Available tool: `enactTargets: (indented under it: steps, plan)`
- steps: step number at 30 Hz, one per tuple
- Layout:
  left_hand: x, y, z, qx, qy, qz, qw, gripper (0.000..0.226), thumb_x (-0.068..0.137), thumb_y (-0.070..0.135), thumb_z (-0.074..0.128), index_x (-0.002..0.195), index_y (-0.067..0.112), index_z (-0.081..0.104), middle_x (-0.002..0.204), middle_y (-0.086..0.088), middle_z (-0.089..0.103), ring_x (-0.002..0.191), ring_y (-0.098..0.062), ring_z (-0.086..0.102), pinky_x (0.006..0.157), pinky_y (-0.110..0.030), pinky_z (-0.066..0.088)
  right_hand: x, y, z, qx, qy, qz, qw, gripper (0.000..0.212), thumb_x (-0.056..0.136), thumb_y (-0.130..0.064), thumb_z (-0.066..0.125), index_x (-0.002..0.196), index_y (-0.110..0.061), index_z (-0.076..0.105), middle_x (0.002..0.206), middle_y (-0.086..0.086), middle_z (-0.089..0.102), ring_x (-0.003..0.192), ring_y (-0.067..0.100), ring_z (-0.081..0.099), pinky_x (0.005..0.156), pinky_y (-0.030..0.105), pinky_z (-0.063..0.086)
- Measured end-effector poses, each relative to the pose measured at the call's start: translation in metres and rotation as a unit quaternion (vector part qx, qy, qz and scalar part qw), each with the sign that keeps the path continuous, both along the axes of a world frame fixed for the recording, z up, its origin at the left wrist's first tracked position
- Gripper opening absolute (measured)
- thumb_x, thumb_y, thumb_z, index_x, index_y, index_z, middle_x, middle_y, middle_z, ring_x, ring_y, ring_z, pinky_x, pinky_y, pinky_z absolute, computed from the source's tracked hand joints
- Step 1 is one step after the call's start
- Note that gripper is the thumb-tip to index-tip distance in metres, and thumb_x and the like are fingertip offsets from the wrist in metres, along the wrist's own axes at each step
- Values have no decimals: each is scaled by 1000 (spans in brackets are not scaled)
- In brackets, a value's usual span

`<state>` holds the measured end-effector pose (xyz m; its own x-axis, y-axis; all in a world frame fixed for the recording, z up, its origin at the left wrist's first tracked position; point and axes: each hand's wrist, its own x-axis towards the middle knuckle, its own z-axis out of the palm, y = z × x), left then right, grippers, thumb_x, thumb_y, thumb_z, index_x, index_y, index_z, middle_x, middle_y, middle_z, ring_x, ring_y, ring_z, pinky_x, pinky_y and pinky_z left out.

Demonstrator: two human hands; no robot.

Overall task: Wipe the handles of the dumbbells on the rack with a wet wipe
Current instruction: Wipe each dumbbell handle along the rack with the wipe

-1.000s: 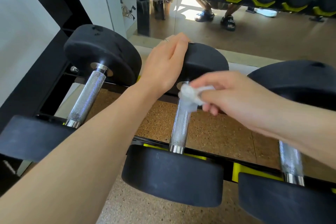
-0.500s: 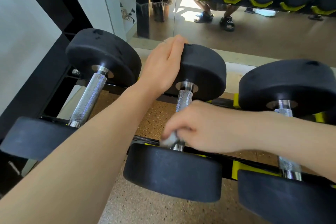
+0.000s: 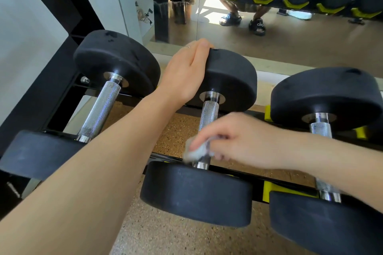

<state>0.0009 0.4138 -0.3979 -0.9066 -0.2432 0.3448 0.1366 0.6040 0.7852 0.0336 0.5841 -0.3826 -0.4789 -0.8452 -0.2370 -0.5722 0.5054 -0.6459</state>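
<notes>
Left hand: the left hand (image 3: 186,72) lies over the top edge of the far weight of the middle dumbbell (image 3: 209,116), fingers curled over the rim and gripping it; a thin ring shows on one finger.
Right hand: the right hand (image 3: 234,141) pinches a crumpled white wet wipe (image 3: 196,151) between thumb and fingers and holds it around the lower end of the middle handle.
Wet wipe: bunched against the knurled metal bar, just above the near weight; this part is slightly blurred.
Middle dumbbell: lies across the rack (image 3: 238,170), the bare upper part of its handle visible between the two hands.
Left dumbbell: the left dumbbell (image 3: 99,107) rests beside it on the same rack, touched by neither hand.
Right dumbbell: the right dumbbell (image 3: 323,130) sits on the other side, its handle partly hidden behind the right forearm.
Rack: black bars with yellow cradles, over a speckled floor (image 3: 165,234).
Mirror: the mirror (image 3: 290,33) behind the rack reflects a row of dumbbells and a pair of sandalled feet.
</notes>
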Motion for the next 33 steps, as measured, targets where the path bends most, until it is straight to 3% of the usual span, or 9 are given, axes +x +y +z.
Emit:
enactTargets:
  steps: [5, 10, 13, 16, 20, 22, 27, 31, 33]
  plan:
    - [-2, 0, 0, -12, 4, 1, 1000, 40, 110, 31, 22, 99, 14, 57, 96, 0, 58, 92, -11, 50, 83, -30, 38, -21, 16, -6, -137, -6, -314, 940, 34, 98, -8, 45, 116, -25, 70, 79, -2, 67, 55, -7, 59, 54, 6, 44]
    - [-2, 1, 0, -5, 2, 7, 1000, 41, 110, 32, 23, 100, 12, 57, 97, -3, 59, 94, -14, 51, 89, -35, 41, -11, 2, -16, -132, 27, -383, 914, 30, 95, -5, 46, 110, -13, 70, 91, 9, 70, 83, 17, 66, 80, 32, 53]
    - [-1, 1, 0, -7, 0, 11, 1000, 41, 110, 31, 23, 102, 12, 58, 99, -2, 60, 96, -14, 51, 90, -34, 41, 0, -11, -19, -147, -106, -450, 874, 20, 93, -4, 49, 101, -3, 67, 81, 17, 67, 75, 25, 61, 85, 45, 52]
    - [-1, 2, 0, -12, 2, 11, 1000, 41, 110, 31, 22, 101, 12, 58, 98, -3, 59, 95, -15, 51, 90, -35, 41, 11, -10, -23, -108, -77, -432, 892, 17, 93, -8, 50, 82, -1, 60, 83, 18, 68, 80, 33, 62, 85, 47, 51]
    - [-1, 2, 0, -13, 1, 11, 1000, 40, 110, 32, 22, 100, 16, 57, 98, 0, 58, 95, -12, 50, 87, -32, 39, 27, 10, -11, 56, -54, -274, 959, 21, 92, -12, 54, 101, -19, 72, 85, 6, 70, 82, 20, 64, 78, 30, 51]
    - [0, 2, 1, -17, -2, 9, 1000, 41, 110, 32, 21, 100, 15, 57, 98, -1, 58, 95, -13, 50, 87, -32, 39, 21, 16, -5, 94, -127, -256, 954, 27, 82, -5, 57, 94, -21, 76, 78, 8, 72, 69, 16, 63, 73, 31, 52]
    - [-1, 2, 1, -13, -4, 16, 1000, 42, 109, 33, 21, 102, 13, 58, 101, -2, 60, 98, -16, 52, 93, -37, 41, -8, 0, -9, -108, -219, -470, 848, 26, 88, 6, 46, 107, 13, 64, 83, 21, 63, 73, 25, 53, 75, 31, 45]
    - [0, 2, 1, -21, -2, 15, 1000, 42, 110, 32, 21, 103, 13, 58, 100, -2, 60, 98, -16, 51, 92, -38, 42, 12, -15, -18, -60, -167, -453, 874, 19, 89, -4, 51, 80, 3, 66, 79, 23, 66, 70, 30, 56, 75, 46, 52]
    - [-1, 2, 0, -24, 0, 13, 1000, 42, 110, 33, 21, 103, 13, 58, 100, -3, 59, 97, -16, 51, 92, -38, 42, 28, -7, -10, -9, -122, -406, 906, 18, 87, -9, 54, 90, -2, 70, 83, 21, 70, 72, 27, 58, 81, 46, 54]
